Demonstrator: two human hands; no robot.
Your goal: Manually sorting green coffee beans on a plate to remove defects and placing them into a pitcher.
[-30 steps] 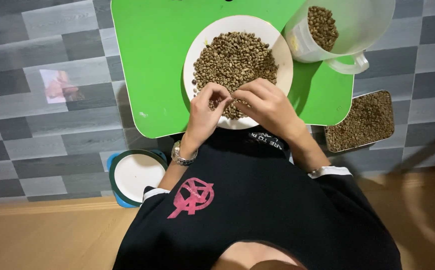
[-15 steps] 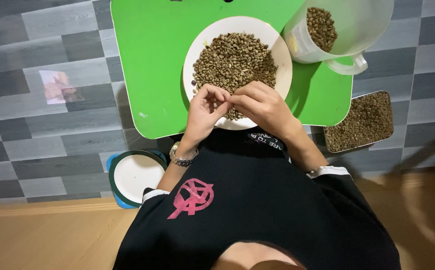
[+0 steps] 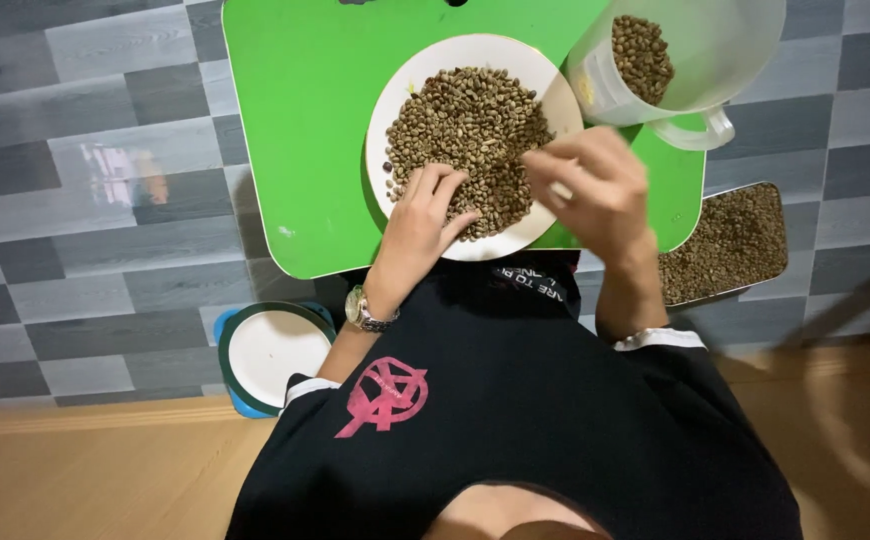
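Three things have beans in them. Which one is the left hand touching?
The round white plate on the green table. The left hand rests on its beans, while the plastic jug and the metal tray on the floor sit apart, untouched.

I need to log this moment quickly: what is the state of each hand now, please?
Left hand: open, fingers spread on the beans in the white plate.
Right hand: raised beside the plate, blurred; open or holding something cannot be told.

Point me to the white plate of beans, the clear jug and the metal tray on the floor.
white plate (image 3: 402,88): head view, bare left rim.
clear jug (image 3: 730,45): head view, inner side wall, right of the beans.
metal tray (image 3: 727,240): head view, the beans filling its middle.
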